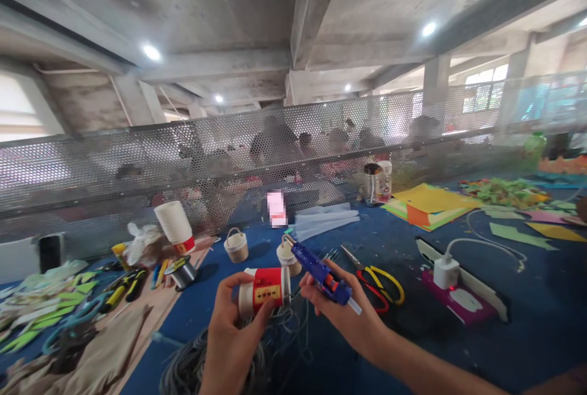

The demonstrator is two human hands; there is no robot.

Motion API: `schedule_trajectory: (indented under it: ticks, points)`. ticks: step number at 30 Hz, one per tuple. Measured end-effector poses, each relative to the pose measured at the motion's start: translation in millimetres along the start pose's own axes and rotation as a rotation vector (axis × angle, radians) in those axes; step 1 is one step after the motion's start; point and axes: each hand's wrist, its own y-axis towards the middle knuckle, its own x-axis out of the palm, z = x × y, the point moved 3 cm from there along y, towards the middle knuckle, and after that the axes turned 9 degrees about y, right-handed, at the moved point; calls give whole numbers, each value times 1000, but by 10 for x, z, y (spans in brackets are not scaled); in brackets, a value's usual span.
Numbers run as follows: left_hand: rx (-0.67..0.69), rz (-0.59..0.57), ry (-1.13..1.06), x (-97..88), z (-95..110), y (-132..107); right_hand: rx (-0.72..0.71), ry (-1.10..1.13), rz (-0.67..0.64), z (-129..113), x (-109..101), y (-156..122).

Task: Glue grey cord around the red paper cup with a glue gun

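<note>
My left hand [232, 334] is closed around a red and white paper cup [265, 290], held on its side with the open end turned left. My right hand [343, 315] grips a blue hot glue gun [318, 273], its nozzle pointing up and left, close to the cup's base. Under both hands lies a tangle of grey cord [192, 367] on the blue table cover [389, 346]. Two small cord-wrapped baskets [236, 246] stand just behind the cup.
Scissors [378, 279] with red and yellow handles lie right of the glue gun. A white plug sits in a power strip [458, 276]. An upturned cup stack [175, 225], pliers [123, 288], coloured paper [428, 205] and a jar [376, 184] stand before a perforated metal screen [137, 169]. People sit behind it.
</note>
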Motion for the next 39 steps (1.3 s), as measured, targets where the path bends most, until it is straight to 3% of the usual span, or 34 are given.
schedule_trajectory:
  ticks: [4,10,15,22,27,31,36,39]
  points:
    - [65,-63,-11,83,-4,-46,73,90,-3,22,49,53]
    - [116,-6,20,163,28,-171,101,119,30,64,69,51]
    - [210,-18,70,162,-4,-181,109,172,57,120,84,41]
    - [237,-47,103,143,-82,-167,184,142,80,91,94,50]
    - [197,-12,79,168,-64,-186,176,166,145,57,117,45]
    - [182,-32,80,161,-33,-165,181,110,83,7,105,46]
    - [53,-35,37,63,-37,-26,155,15,77,-26,20,17]
    - [10,31,59,-19,-9,55,172,30,72,23,10,-45]
